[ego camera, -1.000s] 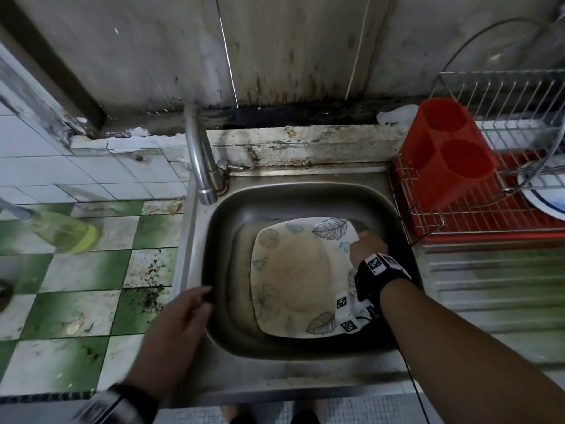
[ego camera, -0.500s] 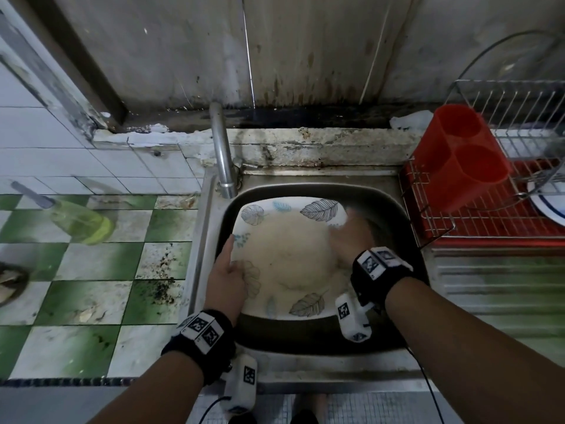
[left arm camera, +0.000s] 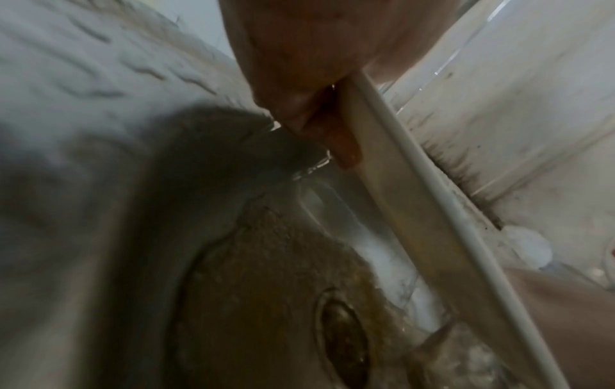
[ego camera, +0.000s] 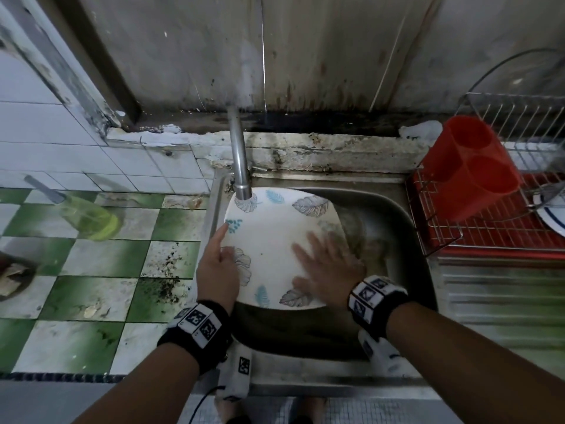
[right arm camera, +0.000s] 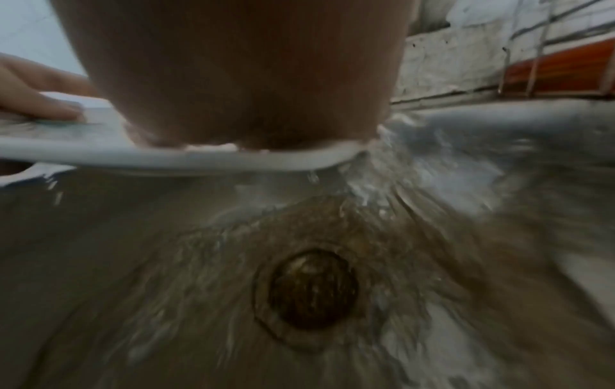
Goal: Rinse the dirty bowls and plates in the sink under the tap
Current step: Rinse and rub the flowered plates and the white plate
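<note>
A square white plate (ego camera: 275, 240) with leaf prints is held tilted over the steel sink (ego camera: 403, 240), its far corner under the tap spout (ego camera: 241, 179). My left hand (ego camera: 224, 249) grips the plate's left edge, thumb on top. The left wrist view shows fingers (left arm camera: 346, 142) beneath the plate rim (left arm camera: 416, 210). My right hand (ego camera: 318, 252) lies flat on the plate's face with fingers spread, blurred by motion. In the right wrist view the palm (right arm camera: 233, 79) presses the plate (right arm camera: 166, 158) and water (right arm camera: 366, 189) runs off towards the drain (right arm camera: 312, 289).
A wire dish rack (ego camera: 504, 228) on the right holds a red cutlery holder (ego camera: 470, 179) and a white plate (ego camera: 550, 215). A green soap bottle (ego camera: 88, 218) lies on the tiled counter at left. A stained wall stands behind the tap.
The plate rose from the sink floor up to the tap. My left hand came in and took its left edge. My right hand shifted from the right edge onto the plate's face.
</note>
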